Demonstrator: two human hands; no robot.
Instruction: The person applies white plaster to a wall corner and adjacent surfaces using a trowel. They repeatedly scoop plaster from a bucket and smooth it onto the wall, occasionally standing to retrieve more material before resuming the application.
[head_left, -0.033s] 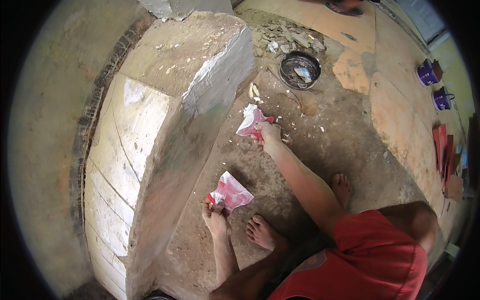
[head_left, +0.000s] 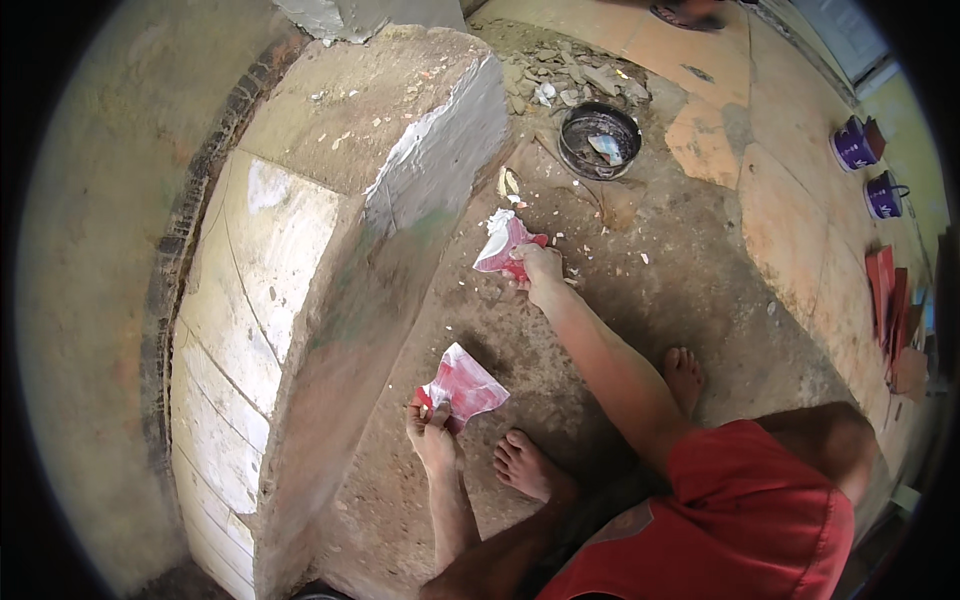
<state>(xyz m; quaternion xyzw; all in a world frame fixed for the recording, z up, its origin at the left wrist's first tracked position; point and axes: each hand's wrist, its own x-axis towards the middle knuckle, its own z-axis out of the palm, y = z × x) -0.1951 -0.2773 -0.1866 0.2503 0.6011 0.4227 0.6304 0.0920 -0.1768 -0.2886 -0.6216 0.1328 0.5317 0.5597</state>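
Note:
My left hand [head_left: 434, 436] grips a red plastic putty spreader [head_left: 468, 386] by its narrow end, and thin white smears cover its wide blade. Farther forward, my right hand [head_left: 540, 272] is closed on a second red putty spreader [head_left: 505, 247]. A thick lump of white putty [head_left: 498, 222] sits along that blade's far edge. Both spreaders are held apart, above the bare floor. To their left stands a low wall [head_left: 400, 235], its upper far side coated in wet-looking grey-white putty [head_left: 455, 130].
A round black basin [head_left: 571, 158] with a pale piece inside stands ahead, near broken rubble [head_left: 575, 78]. Putty crumbs dot the rough floor [head_left: 620, 300]. Purple buckets [head_left: 855, 147] and red boards [head_left: 880, 300] are at right. A person's foot [head_left: 688, 16] shows at the top.

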